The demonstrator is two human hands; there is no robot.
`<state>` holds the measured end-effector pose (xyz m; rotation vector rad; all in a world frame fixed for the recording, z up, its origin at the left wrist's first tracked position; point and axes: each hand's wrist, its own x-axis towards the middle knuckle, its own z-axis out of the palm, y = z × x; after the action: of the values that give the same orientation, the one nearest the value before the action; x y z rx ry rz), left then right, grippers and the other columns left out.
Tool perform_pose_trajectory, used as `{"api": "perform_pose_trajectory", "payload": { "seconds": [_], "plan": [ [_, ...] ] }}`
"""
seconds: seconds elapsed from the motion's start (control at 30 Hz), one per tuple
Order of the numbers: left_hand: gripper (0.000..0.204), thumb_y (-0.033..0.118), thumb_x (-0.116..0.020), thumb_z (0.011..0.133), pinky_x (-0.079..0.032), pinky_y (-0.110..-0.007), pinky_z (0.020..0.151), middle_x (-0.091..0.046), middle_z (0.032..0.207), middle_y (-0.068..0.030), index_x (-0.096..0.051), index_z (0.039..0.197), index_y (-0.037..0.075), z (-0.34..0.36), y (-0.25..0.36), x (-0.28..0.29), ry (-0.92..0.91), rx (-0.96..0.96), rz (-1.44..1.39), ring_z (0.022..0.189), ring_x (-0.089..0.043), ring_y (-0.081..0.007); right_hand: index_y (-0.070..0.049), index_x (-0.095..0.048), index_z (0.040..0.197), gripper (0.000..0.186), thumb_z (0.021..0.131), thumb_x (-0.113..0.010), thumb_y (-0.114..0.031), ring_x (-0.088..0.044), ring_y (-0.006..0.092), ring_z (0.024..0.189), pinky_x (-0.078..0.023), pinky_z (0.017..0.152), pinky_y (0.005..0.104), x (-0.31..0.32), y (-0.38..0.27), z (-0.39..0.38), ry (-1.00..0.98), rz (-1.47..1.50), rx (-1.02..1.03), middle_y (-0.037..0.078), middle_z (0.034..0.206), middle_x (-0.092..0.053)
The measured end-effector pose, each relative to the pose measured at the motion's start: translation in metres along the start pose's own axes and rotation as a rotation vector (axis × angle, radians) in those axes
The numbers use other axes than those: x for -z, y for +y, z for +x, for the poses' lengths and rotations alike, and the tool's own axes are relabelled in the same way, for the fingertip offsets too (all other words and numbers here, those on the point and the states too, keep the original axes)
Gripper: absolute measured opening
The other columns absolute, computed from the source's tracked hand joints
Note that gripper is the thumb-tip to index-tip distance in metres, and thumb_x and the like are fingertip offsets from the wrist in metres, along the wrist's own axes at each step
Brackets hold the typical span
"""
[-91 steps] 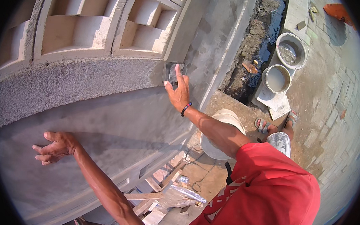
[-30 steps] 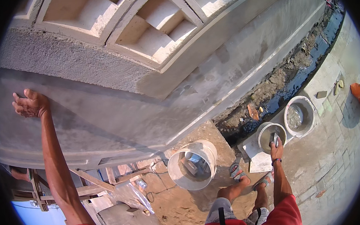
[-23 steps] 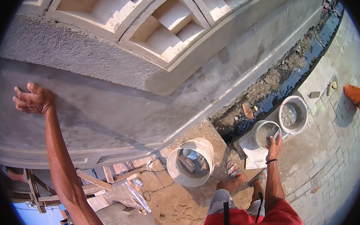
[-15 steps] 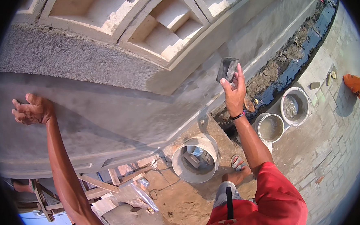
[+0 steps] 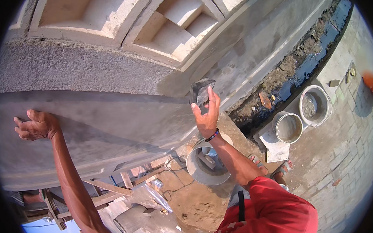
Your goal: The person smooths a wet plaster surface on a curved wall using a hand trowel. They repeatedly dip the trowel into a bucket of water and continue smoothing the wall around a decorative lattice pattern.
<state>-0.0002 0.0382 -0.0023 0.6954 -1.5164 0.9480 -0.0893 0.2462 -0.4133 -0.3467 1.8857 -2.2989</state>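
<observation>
A dark grey, roughly rectangular block [image 5: 199, 92] is held in my right hand [image 5: 208, 119], thumb on one side and fingers on the other. It is up against or just in front of the smooth grey plastered wall [image 5: 123, 109], under the corner of the pale openwork blocks [image 5: 156, 53]; contact is hard to tell. At the far left, my left hand [image 5: 37, 125] is at the plaster with its fingers bent and apart, holding nothing. A rough plaster band [image 5: 79, 68] runs above the smooth strip.
Below my right forearm stands a large bucket [image 5: 198, 174] with tools inside. Two smaller buckets, one [image 5: 289, 127] nearer and one [image 5: 315, 106] farther, stand at the right by a muddy drainage ditch [image 5: 296, 76]. Wooden planks [image 5: 111, 188] and a sand patch [image 5: 203, 206] lie below.
My right hand has brought the block left and down, closer to the wall's plastered strip. My left hand sits slightly lower in view. Both my feet now show beside the large bucket.
</observation>
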Motion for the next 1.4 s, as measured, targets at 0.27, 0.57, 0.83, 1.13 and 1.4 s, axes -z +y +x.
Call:
{"api": "perform_pose_trajectory", "payload": {
  "seconds": [0.27,0.57,0.83,1.13,1.4],
  "plan": [
    [0.071,0.046,-0.043,0.082,-0.018,-0.054,0.106,-0.024,0.139,-0.0294,-0.037,0.136,0.001,0.014,0.001,0.02,-0.012,-0.043,0.005,0.133,-0.019,-0.0398,-0.007,-0.029,0.143,0.076,0.079,-0.068,-0.017,-0.046,0.0301,0.106,-0.042,0.088,0.0368,0.042,-0.029,0.178,0.315,-0.031,0.095,0.019,0.118,-0.042],
    [0.069,0.04,-0.045,0.082,-0.02,-0.049,0.105,-0.032,0.133,-0.0268,-0.036,0.134,-0.005,0.021,-0.007,0.018,-0.012,-0.069,0.069,0.128,-0.023,-0.0359,-0.008,-0.027,0.143,0.079,0.077,-0.069,-0.016,-0.04,0.037,0.118,-0.038,0.096,0.0416,-0.007,-0.01,-0.002,-0.069,0.008,-0.052,0.023,0.129,-0.036],
    [0.07,0.042,-0.042,0.083,-0.021,-0.051,0.104,-0.033,0.133,-0.0303,-0.037,0.133,-0.007,-0.001,0.012,0.008,-0.007,-0.021,-0.006,0.127,-0.026,-0.0386,-0.006,-0.024,0.144,0.076,0.082,-0.064,-0.019,-0.045,0.0321,0.107,-0.041,0.087,0.0397,0.043,-0.017,0.164,0.35,0.0,0.084,0.022,0.121,-0.039],
    [0.07,0.04,-0.045,0.081,-0.022,-0.05,0.103,-0.035,0.13,-0.0289,-0.038,0.13,-0.009,0.022,-0.011,0.022,0.006,-0.086,0.112,0.125,-0.027,-0.038,-0.01,-0.027,0.144,0.079,0.077,-0.068,-0.016,-0.039,0.0341,0.117,-0.037,0.096,0.0403,-0.019,-0.005,-0.036,-0.044,0.084,-0.196,0.023,0.128,-0.035],
    [0.064,0.036,-0.047,0.081,-0.024,-0.05,0.101,-0.04,0.123,-0.026,-0.04,0.128,-0.007,0.016,-0.007,0.011,0.062,-0.069,0.078,0.121,-0.03,-0.038,-0.007,-0.026,0.144,0.077,0.08,-0.066,-0.02,-0.046,0.0279,0.101,-0.041,0.084,0.0378,0.039,-0.011,0.167,0.321,-0.069,0.07,0.019,0.113,-0.042]
  ]
}}
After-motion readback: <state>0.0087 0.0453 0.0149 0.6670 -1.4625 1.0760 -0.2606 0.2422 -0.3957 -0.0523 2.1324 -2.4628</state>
